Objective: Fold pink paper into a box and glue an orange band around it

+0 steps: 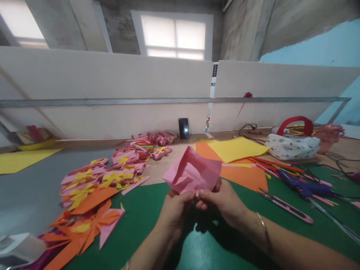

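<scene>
A folded piece of pink paper (194,170) is held up over the green mat (152,210), its upper edges flaring outward like a shallow pouch. My left hand (177,206) pinches its lower edge with the thumb in front. On the other side my right hand (222,200) grips the same lower edge, the two thumbs nearly meeting. Most of the fingers are hidden behind the paper. Close to my right wrist lies a pink-handled cutter (289,210) on the mat.
Pink paper pieces with yellow bows (104,178) and orange paper flowers (87,225) are heaped at left. Yellow sheets (239,149) and orange sheets (244,178) lie beyond my hands. A blue glue gun (306,185), a patterned bag (292,146) and cords are at right. A phone (183,128) leans on the partition.
</scene>
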The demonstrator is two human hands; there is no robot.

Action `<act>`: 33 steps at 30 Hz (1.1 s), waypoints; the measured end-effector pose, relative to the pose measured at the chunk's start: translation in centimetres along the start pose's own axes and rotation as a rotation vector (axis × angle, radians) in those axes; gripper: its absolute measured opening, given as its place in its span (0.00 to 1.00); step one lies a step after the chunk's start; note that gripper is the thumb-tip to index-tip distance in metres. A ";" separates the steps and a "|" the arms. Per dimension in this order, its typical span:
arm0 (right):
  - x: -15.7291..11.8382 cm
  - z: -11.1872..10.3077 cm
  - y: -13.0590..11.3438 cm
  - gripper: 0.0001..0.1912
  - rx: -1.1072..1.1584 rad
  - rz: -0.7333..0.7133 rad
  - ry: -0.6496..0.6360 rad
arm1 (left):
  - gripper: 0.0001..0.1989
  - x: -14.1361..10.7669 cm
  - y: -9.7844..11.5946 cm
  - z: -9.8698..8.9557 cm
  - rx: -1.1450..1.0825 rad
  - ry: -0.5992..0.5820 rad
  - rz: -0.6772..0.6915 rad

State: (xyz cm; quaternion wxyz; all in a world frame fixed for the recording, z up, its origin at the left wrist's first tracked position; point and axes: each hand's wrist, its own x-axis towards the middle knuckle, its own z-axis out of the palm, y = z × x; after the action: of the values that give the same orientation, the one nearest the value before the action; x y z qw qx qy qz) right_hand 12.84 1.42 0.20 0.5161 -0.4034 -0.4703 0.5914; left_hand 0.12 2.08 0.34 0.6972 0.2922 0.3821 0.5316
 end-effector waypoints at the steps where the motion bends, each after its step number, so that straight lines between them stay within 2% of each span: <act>1: 0.0 -0.1 -0.2 0.12 -0.006 0.018 -0.015 | 0.06 0.2 0.1 -0.1 -0.001 0.018 0.010; 6: 0.0 -0.5 -0.8 0.15 0.007 0.061 -0.057 | 0.08 0.4 0.5 -0.3 -0.028 0.023 0.064; 12: 0.1 -0.4 -0.5 0.13 -0.011 -0.034 0.027 | 0.12 -0.2 -0.8 0.2 0.018 -0.120 -0.029; 17: 0.2 -0.4 -0.1 0.06 -0.162 -0.017 0.042 | 0.12 0.9 -0.8 -1.0 0.169 -0.013 -0.061; 22: 0.1 -0.7 -0.5 0.07 -0.090 0.018 0.029 | 0.18 1.4 0.3 -1.5 0.284 -0.064 -0.074; 27: 0.1 -0.4 -0.3 0.08 0.016 0.025 0.048 | 0.21 0.8 0.1 -0.6 0.245 -0.108 -0.010; 30: 0.0 0.1 0.4 0.12 -0.007 0.016 -0.031 | 0.22 0.5 -0.5 0.0 0.123 -0.195 -0.064; 33: 0.1 0.0 1.0 0.09 -0.131 0.036 -0.161 | 0.16 0.5 -0.4 0.3 -0.022 -0.125 -0.117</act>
State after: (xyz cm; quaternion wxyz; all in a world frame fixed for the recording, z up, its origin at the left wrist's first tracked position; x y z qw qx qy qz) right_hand 12.58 1.45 -0.72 0.4387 -0.3959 -0.5405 0.5990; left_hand 0.63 2.46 0.05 0.7527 0.2944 0.3483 0.4748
